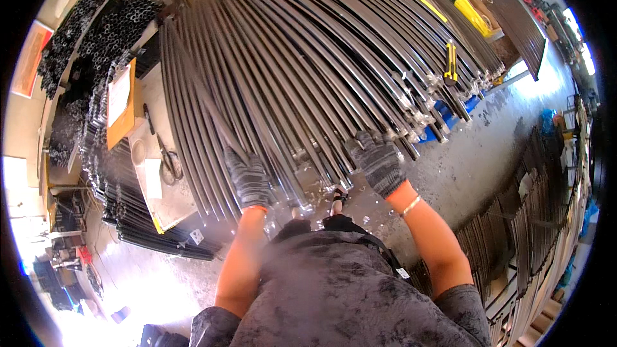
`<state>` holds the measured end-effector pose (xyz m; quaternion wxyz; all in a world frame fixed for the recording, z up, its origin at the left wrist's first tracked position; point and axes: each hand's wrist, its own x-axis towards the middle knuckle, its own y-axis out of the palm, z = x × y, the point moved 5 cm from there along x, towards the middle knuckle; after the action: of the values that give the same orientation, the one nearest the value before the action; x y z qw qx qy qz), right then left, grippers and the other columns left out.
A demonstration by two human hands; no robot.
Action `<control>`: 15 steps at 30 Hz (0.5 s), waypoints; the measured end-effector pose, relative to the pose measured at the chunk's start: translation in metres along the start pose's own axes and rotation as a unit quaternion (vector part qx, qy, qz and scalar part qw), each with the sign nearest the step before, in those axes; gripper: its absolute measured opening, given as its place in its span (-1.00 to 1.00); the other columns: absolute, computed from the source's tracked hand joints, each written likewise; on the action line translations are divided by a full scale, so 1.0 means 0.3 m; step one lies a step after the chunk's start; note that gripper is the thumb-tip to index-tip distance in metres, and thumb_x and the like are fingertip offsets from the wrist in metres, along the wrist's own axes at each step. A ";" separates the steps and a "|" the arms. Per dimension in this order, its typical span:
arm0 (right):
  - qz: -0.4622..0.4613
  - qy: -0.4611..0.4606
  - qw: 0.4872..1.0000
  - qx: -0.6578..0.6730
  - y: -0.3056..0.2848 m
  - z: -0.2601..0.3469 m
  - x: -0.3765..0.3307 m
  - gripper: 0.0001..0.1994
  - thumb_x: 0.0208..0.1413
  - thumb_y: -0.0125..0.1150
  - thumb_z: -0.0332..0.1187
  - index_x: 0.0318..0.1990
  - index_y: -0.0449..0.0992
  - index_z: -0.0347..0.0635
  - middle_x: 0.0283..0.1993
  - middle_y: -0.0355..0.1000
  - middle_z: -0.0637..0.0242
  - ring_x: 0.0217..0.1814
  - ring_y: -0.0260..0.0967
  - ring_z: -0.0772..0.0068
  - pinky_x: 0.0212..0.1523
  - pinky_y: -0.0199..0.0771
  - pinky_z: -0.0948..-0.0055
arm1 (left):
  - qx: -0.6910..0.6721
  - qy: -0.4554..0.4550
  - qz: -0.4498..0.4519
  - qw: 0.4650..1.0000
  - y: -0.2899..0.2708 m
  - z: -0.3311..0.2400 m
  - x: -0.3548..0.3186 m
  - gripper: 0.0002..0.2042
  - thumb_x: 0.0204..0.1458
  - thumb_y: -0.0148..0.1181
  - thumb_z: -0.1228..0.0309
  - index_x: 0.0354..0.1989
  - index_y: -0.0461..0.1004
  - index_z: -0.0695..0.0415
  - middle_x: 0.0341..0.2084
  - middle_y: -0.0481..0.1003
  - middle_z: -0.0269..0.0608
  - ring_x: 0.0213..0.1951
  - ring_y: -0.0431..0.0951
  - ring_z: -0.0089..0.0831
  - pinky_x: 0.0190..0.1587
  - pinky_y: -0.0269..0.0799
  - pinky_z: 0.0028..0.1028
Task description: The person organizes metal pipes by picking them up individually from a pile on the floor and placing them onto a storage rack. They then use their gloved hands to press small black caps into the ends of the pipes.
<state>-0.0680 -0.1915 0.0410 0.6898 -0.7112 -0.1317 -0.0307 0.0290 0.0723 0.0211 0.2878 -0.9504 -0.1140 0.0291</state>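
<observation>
The gloved left hand [249, 178] lies on long, glossy dark-grey tubes [276, 83], the gloved right hand [380, 166] over their near ends; I cannot tell whether either grips. Clear wrap [419, 117] covers ends beyond the right hand. Scissors [167, 157] lie on a worktop [172, 204] left of the hands; scuffed grey floor [443, 180] shows right.

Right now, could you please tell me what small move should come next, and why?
Perhaps the right hand could nudge the metal tubes beside it slightly toward the left hand: both gloved hands are at the tubes' near ends, well apart, and gaps show between some of the tubes lying between them.
</observation>
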 end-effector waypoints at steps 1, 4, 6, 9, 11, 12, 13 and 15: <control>0.010 -0.023 1.000 -0.002 0.068 -0.005 0.020 -0.74 -0.04 0.04 -0.31 -0.14 0.47 0.01 -0.06 0.39 0.25 0.02 0.32 0.19 0.02 0.28 0.12 | 0.000 0.049 0.004 0.999 0.018 0.025 -0.009 -0.39 0.08 0.00 0.49 0.30 -0.10 0.26 0.11 0.23 0.10 0.11 0.29 -0.19 0.15 0.18 -0.44; -0.007 -0.062 0.998 0.004 0.146 -0.015 0.037 -0.81 -0.06 0.07 -0.29 -0.24 0.50 0.05 -0.11 0.41 0.26 -0.05 0.35 0.20 -0.07 0.31 0.08 | 0.050 0.029 0.048 0.997 0.043 -0.001 -0.075 -0.30 0.02 0.03 0.50 0.32 -0.17 0.23 0.25 0.04 0.15 0.28 0.07 -0.09 0.29 -0.02 -0.39; -0.006 -0.082 0.997 0.003 0.133 -0.018 0.041 -0.78 -0.06 0.07 -0.29 -0.23 0.50 -0.02 -0.16 0.41 0.27 -0.09 0.35 0.25 -0.09 0.31 0.20 | 0.136 -0.039 0.086 0.986 0.039 -0.022 -0.100 -0.25 -0.03 0.10 0.49 0.32 -0.17 0.21 0.25 0.02 0.19 0.28 0.03 0.04 0.31 -0.07 -0.34; -0.022 -0.006 0.995 0.094 0.087 -0.039 0.046 -0.83 -0.01 0.10 -0.36 -0.23 0.48 -0.10 -0.23 0.42 0.22 -0.20 0.39 0.22 -0.20 0.38 0.25 | 0.156 0.083 0.095 0.980 0.062 -0.006 -0.108 -0.26 -0.06 0.19 0.42 0.30 -0.06 0.22 0.21 0.07 0.22 0.25 0.08 0.05 0.29 0.00 -0.29; -0.105 0.067 0.967 0.222 -0.045 -0.017 0.040 -0.87 0.03 0.11 -0.40 -0.25 0.46 -0.16 -0.29 0.43 0.18 -0.28 0.39 0.18 -0.29 0.40 0.26 | 0.171 0.172 0.063 0.968 0.047 -0.059 -0.107 -0.29 -0.07 0.23 0.39 0.26 0.03 0.24 0.16 0.12 0.18 0.19 0.17 0.01 0.25 0.07 -0.28; -0.144 0.113 0.943 0.279 -0.091 -0.003 0.013 -0.88 0.04 0.12 -0.42 -0.26 0.45 -0.19 -0.31 0.43 0.16 -0.33 0.39 0.16 -0.34 0.41 0.27 | 0.140 0.207 0.055 0.967 0.048 -0.110 -0.106 -0.32 -0.06 0.22 0.38 0.25 0.05 0.25 0.16 0.13 0.16 0.18 0.19 0.00 0.24 0.09 -0.29; -0.248 0.089 0.925 0.273 -0.125 0.028 -0.014 -0.90 0.06 0.12 -0.45 -0.26 0.42 -0.24 -0.37 0.41 0.09 -0.40 0.37 0.11 -0.41 0.38 0.28 | 0.108 0.241 0.047 0.963 0.059 -0.170 -0.097 -0.34 -0.04 0.21 0.38 0.24 0.06 0.26 0.15 0.14 0.14 0.16 0.21 -0.02 0.23 0.12 -0.29; -0.202 0.132 0.913 0.327 -0.139 0.076 -0.043 -0.88 0.06 0.12 -0.44 -0.26 0.42 -0.27 -0.36 0.41 0.07 -0.36 0.37 0.09 -0.37 0.37 0.24 | -0.144 0.104 0.163 0.971 0.150 -0.237 -0.076 -0.36 -0.02 0.19 0.35 0.24 0.08 0.19 0.20 0.09 0.10 0.24 0.09 -0.04 0.26 0.09 -0.30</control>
<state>-0.0930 -0.1703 0.0777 0.8742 -0.3931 -0.1830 -0.2185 0.0244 -0.0078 0.0551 0.1496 -0.9854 0.0701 -0.0400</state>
